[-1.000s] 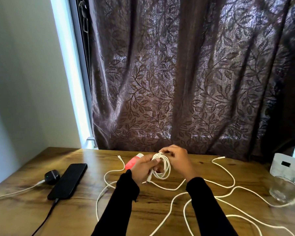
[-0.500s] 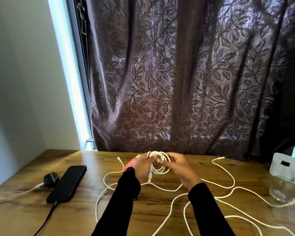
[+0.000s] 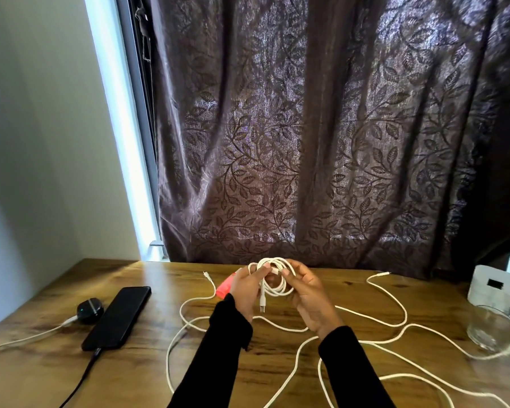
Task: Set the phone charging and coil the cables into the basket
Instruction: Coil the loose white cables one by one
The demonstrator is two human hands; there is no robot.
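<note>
White cable, wound into a small coil (image 3: 273,278), held above the table (image 3: 277,360) between both hands. Left hand (image 3: 246,290) grips the coil's left side, fingers curled round the loops. Right hand (image 3: 305,293) pinches the top of the coil at thumb and fingertips; a USB plug end (image 3: 262,306) hangs free below.

Step in hand, by my reading: coiling the first cable, nearly wound. Next move calls for tucking or wrapping the loose end so the loops hold, then carrying the coil to the basket. No basket identifiable in view.

Outward: a red-pink object (image 3: 226,285) lies just behind the left hand. More loose white cables (image 3: 395,328) sprawl over the table to the right and front, not yet coiled. Phone (image 3: 117,318) lies flat at left with a dark cable (image 3: 83,375) plugged into its near end, so charging looks set. Small dark round device (image 3: 89,310) beside it. Clear glass (image 3: 492,328) and white box (image 3: 498,290) at far right.

Writing: none legible; no brands readable.
</note>
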